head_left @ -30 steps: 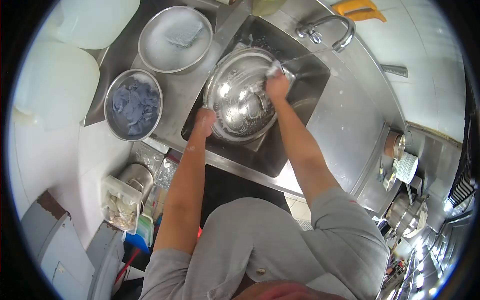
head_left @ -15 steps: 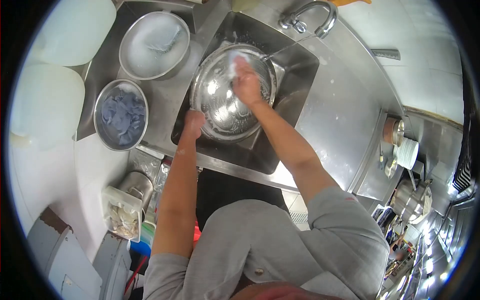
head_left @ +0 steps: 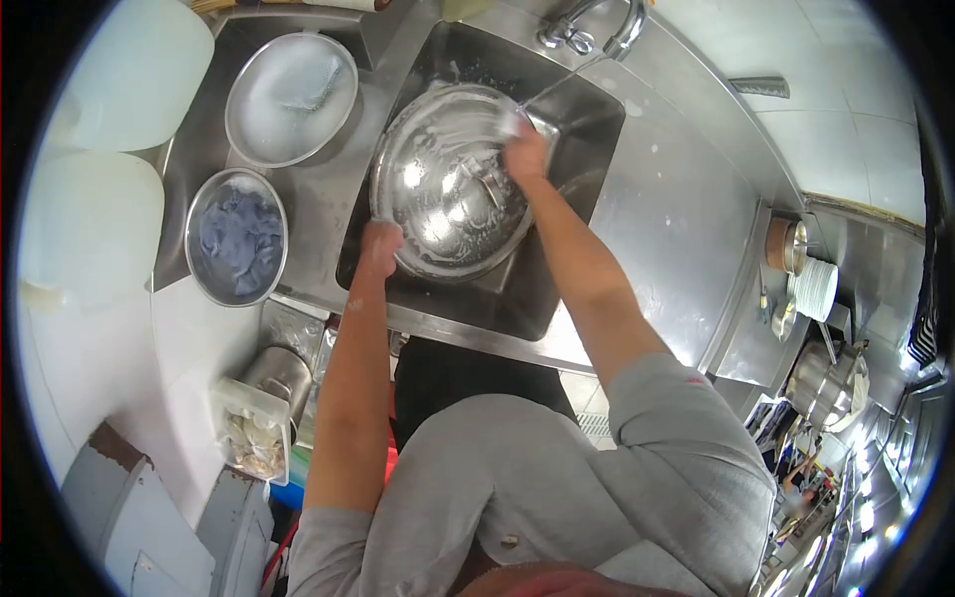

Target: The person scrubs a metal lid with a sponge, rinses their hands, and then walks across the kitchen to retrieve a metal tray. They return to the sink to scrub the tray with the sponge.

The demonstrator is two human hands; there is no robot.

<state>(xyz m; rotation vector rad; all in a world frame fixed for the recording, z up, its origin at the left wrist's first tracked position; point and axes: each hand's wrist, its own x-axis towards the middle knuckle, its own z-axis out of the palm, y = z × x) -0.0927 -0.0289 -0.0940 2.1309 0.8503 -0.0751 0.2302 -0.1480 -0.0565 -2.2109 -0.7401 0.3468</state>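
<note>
A big domed steel lid with a handle on top lies tilted in the steel sink, wet and soapy. My left hand grips its near left rim. My right hand presses a white soapy cloth against the lid's far right side, close to the handle. A thin stream of water runs from the tap toward that spot.
Left of the sink stand a steel bowl of soapy water and a steel bowl with a blue-grey cloth. Two white jugs sit at far left. A stack of white plates and pots lie at right.
My right hand with the cloth went from the lid's far right edge to its upper middle, then back to the right near the handle. The left hand kept its hold on the rim.
</note>
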